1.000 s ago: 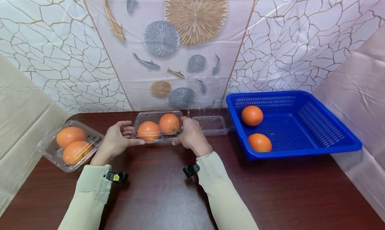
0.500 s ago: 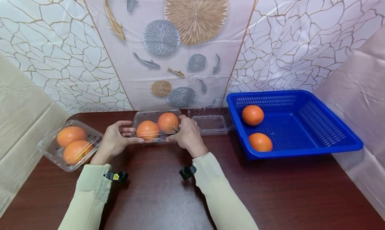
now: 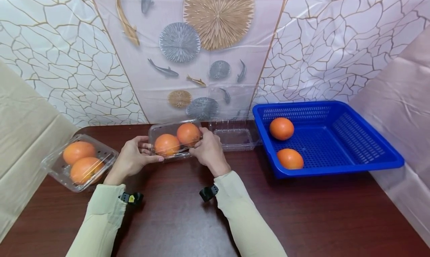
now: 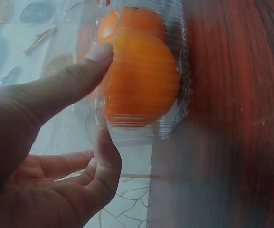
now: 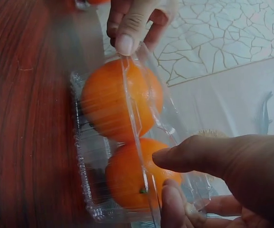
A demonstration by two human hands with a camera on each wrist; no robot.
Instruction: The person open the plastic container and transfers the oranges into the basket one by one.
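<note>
Both hands hold a clear plastic clamshell box [image 3: 173, 128] with two oranges inside, one orange [image 3: 167, 145] at the left and another orange [image 3: 189, 134] at the right. The left hand [image 3: 132, 158] pinches the box's left corner, thumb along the front rim and fingers curled at the end. At the opposite end the right hand [image 3: 209, 150] grips the rim, its thumb in front and fingers round the side. Seen from the head, the box's right end sits higher than its left. In the right wrist view the lid's rim [image 5: 133, 111] runs across the oranges.
At the left lies a second clear box [image 3: 104, 152] holding two oranges [image 3: 79, 153]. An open clear box [image 3: 235, 137] stands right of the hands, against the blue basket [image 3: 336, 172]. Two loose oranges [image 3: 282, 129] lie in that basket. A patterned sheet [image 3: 181, 77] backs the table.
The right hand has shifted left along the front rim. The held box has tilted, its right end rising slightly, and the left hand has moved a little to the right.
</note>
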